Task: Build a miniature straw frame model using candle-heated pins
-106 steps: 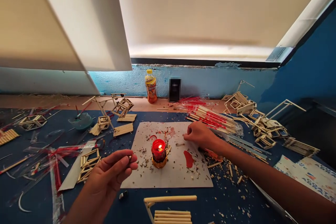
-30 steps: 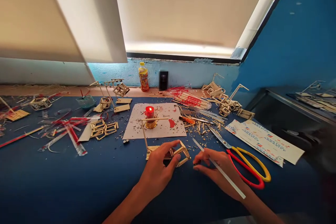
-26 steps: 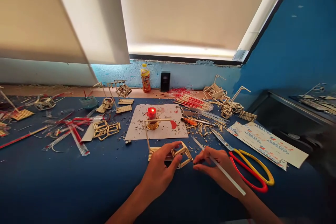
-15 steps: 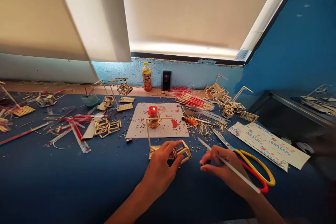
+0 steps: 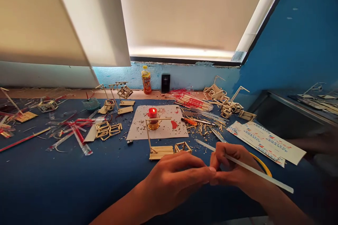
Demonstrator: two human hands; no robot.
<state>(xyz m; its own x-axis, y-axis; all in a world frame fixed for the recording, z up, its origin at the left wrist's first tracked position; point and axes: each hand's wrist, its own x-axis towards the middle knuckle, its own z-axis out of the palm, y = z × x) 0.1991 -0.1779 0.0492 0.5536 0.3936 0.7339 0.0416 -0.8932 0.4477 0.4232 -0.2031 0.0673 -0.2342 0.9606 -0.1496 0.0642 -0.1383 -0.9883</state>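
Observation:
My right hand (image 5: 235, 167) is closed around a long, thin, whitish glue stick (image 5: 271, 178), which slants from the upper left down across the wrist. My left hand (image 5: 176, 177) reaches over, its fingertips pinched against the right fingertips; anything between them is hidden. Just beyond the left hand lies a matchstick raft-like base (image 5: 161, 152) with an upright post and crossbar. Beside it sits a small open cube of matchsticks (image 5: 183, 147), partly covered by the left hand. Behind, a lit red candle (image 5: 152, 113) stands on a white sheet (image 5: 137, 126).
Scissors with a yellow handle (image 5: 264, 165) lie partly under my right hand. Abrasive paper strips (image 5: 274, 144) are to the right. An orange cutter (image 5: 189, 122) rests among match scraps. Several matchstick models, plastic wrappers (image 5: 77, 133) and a drink bottle (image 5: 146, 80) stand farther back.
My left hand has let go of the matchstick cube and moved right to meet my right fingertips. The glue stick has shifted with my right hand, now covering more of the scissors.

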